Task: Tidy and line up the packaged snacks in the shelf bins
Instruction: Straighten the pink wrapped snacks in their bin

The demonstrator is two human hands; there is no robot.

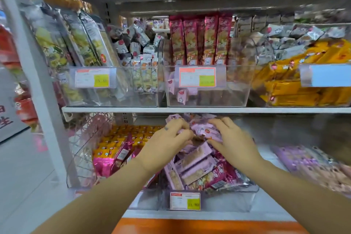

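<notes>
Lilac snack packets [197, 159] lie jumbled in clear bin [228, 205]; above it, left hand [167, 138] and right hand [233, 138] clutch a handful. Gathering step; next probably needs edges squared.

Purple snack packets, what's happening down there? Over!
Left hand and right hand both gripping a bunch of lilac snack packets. Bunch held over the jumbled clear bin. Shelf edge just above, nothing blocking.
</notes>
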